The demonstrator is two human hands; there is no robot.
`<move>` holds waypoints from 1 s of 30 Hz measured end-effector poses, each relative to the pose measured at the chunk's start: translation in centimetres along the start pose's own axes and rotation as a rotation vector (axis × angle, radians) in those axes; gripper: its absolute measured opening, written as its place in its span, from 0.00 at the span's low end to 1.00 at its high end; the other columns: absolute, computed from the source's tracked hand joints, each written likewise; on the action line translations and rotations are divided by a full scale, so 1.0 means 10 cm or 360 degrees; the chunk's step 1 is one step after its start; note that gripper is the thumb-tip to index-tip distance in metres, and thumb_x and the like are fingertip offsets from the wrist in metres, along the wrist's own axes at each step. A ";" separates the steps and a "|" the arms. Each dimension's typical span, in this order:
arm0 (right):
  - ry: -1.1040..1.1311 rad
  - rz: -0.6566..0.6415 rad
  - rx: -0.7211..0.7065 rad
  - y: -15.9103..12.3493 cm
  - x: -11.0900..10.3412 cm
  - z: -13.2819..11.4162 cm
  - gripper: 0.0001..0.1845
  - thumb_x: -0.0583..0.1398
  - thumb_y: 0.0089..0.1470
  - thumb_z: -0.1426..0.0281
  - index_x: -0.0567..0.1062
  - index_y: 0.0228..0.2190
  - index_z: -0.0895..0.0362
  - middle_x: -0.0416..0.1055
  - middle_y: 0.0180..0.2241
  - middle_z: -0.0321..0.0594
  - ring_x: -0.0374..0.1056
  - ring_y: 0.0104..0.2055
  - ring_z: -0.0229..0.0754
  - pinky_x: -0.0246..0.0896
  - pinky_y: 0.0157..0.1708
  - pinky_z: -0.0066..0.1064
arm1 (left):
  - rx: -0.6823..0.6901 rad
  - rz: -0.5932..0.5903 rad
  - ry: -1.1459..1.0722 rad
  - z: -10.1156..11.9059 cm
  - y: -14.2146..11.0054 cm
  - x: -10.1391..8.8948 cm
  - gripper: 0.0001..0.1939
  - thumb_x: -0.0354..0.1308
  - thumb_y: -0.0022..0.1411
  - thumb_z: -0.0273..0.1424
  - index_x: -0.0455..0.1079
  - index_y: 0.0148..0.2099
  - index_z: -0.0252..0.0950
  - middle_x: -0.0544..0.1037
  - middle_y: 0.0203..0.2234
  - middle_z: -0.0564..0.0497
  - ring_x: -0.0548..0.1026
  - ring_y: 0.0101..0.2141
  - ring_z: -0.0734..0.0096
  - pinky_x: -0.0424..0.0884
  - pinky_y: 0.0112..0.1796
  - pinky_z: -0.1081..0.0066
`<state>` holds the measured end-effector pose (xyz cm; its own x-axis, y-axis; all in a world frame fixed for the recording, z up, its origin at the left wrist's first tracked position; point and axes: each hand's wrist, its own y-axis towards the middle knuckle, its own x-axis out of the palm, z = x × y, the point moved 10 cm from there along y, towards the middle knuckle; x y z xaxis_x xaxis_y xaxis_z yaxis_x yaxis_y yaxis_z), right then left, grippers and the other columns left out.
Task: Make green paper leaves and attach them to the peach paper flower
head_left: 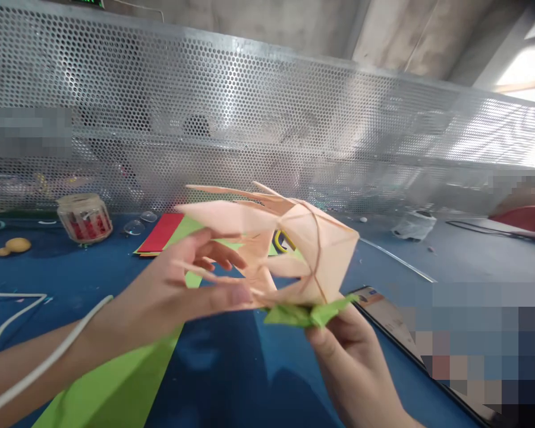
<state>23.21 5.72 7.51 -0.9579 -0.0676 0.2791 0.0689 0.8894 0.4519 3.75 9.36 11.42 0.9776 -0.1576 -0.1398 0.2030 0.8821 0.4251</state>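
Observation:
A pale peach folded-paper flower (336, 252) with long pointed petals is held up above the table, tilted toward the left. Green paper leaves (289, 315) sit at its base. My right hand (354, 356) pinches this green base from below, thumb in front. My left hand (191, 285) is at the petal side, its fingers loosely curled and apart from the thumb. One narrow petal lies along that thumb, and the thumb tip touches the lower petals. Whether the fingertips behind press on a petal is hard to see.
Green paper (116, 380) and red paper sheets (161, 233) lie on the blue table (214, 380). A glass jar (85, 219) with red contents stands left, near a small yellow gourd (18, 245). A phone (383, 315) lies right. A perforated metal screen (249, 119) borders the back. A white cable (49, 368) crosses my left forearm.

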 end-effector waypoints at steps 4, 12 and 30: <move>0.0068 0.0194 0.0221 0.06 -0.15 0.17 0.09 0.70 0.53 0.56 0.83 0.35 0.45 0.80 0.38 0.35 0.73 0.42 0.42 0.68 0.47 0.32 | 0.0105 0.0172 -0.0167 0.08 0.37 -0.16 0.06 0.64 0.65 0.31 0.68 0.40 0.39 0.72 0.32 0.56 0.73 0.35 0.73 0.71 0.36 0.74; 0.0277 0.0350 0.0391 0.05 -0.17 0.31 0.14 0.75 0.44 0.55 0.83 0.29 0.48 0.75 0.28 0.32 0.67 0.32 0.37 0.67 0.36 0.25 | -0.0320 -0.0782 -0.0324 -0.28 -0.40 0.76 0.06 0.65 0.60 0.28 0.70 0.32 0.36 0.72 0.25 0.57 0.69 0.26 0.76 0.66 0.30 0.77; 0.0647 0.0573 0.0755 0.02 -0.24 0.58 0.16 0.77 0.37 0.67 0.76 0.25 0.51 0.69 0.22 0.27 0.66 0.25 0.35 0.67 0.25 0.23 | -0.0561 -0.1278 -0.0028 -0.55 -0.69 0.98 0.08 0.64 0.63 0.38 0.77 0.42 0.42 0.78 0.40 0.52 0.76 0.43 0.65 0.69 0.49 0.70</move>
<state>23.91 8.66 1.94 -0.7127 0.1857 0.6764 0.1437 0.9825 -0.1183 11.65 4.16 2.15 0.5480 -0.7941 -0.2629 0.8038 0.5869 -0.0974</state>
